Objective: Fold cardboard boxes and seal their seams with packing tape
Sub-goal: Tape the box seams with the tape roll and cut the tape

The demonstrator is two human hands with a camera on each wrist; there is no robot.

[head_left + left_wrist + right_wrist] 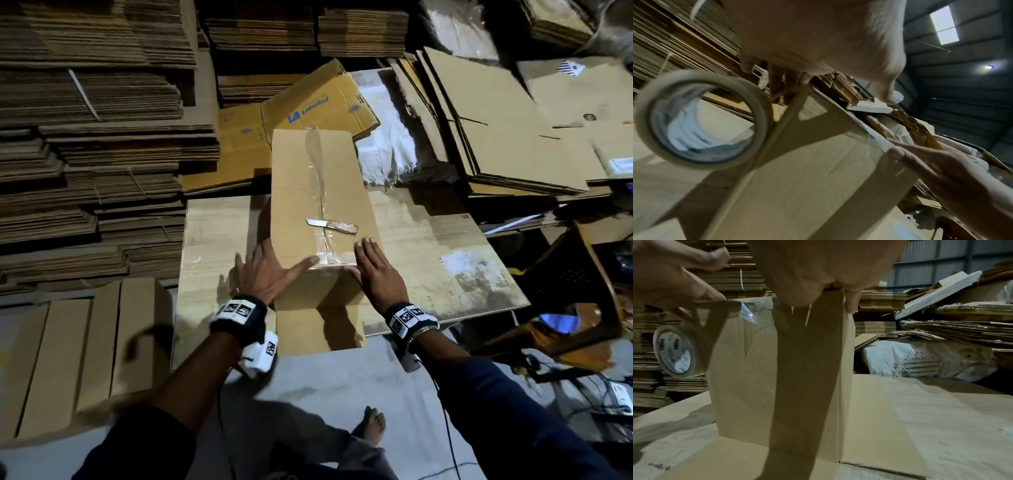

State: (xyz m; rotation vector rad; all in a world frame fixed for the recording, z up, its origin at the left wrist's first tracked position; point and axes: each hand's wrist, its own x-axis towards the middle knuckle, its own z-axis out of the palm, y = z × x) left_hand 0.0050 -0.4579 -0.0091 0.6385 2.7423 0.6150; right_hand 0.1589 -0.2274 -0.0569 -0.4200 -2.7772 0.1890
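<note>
Head view shows my box (318, 192) standing on the wooden board (445, 246), its top seam already covered by a strip of clear tape (317, 178) running the whole length. My left hand (265, 272) lies flat with fingers spread at the near left corner of the box, thumb reaching along the top edge toward the tape end. My right hand (373, 270) lies flat at the near right corner, fingers straight, pressing the top; neither hand grips anything that I can make out. A small knife (330, 225) rests on the box top, just beyond my right fingertips, lying across the tape.

I judge I am smoothing the tape end down over the near edge, so this seam is close to done. Next I would likely press that loose end onto the near face, then turn the box over, since a flap (318, 329) lies open at its foot.

The tape roll (701, 120) hangs close under my left hand in both wrist views, beside the box's left side; the head view hides it, and I cannot tell what holds it there. The left wrist view is blurred.
</note>
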